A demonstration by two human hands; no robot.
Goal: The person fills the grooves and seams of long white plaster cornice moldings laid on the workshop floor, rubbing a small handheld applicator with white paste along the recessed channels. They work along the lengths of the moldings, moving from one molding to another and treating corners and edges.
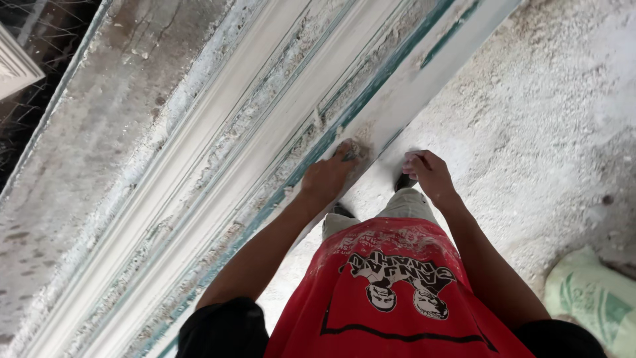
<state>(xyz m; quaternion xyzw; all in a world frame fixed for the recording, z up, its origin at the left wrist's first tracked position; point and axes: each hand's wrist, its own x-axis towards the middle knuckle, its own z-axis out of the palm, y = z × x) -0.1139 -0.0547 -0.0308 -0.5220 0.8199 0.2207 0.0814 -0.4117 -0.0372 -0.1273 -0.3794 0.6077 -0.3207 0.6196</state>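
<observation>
A long white moulding (218, 172) runs diagonally across the view, its long axis going from the lower left up to the upper right. It lies in a mould (344, 126) with teal-painted edges, crusted with white plaster. Beside it, on the upper left, lies a flat grey plaster-stained surface (86, 132) that runs the same way.

The left hand (328, 176) rests on the near edge of the mould, fingers curled together and pressed onto a small dark thing (351, 154); what it is cannot be told. The right hand (427, 174) hangs just off the mould's edge, over the floor, fingers curled in on a small pale bit (411, 159) pinched at the fingertips.

The person stands close against the mould, in a red printed shirt (391, 292), dusty light trousers (404, 205) and dark shoes (404, 182).

The floor (530, 113) is rough and covered in white plaster dust and crumbs. At the lower right lies a pale green sack (593, 298), bulging, its contents hidden. At the upper left corner, a piece of another white moulding (14, 66) shows against a dark ground.
</observation>
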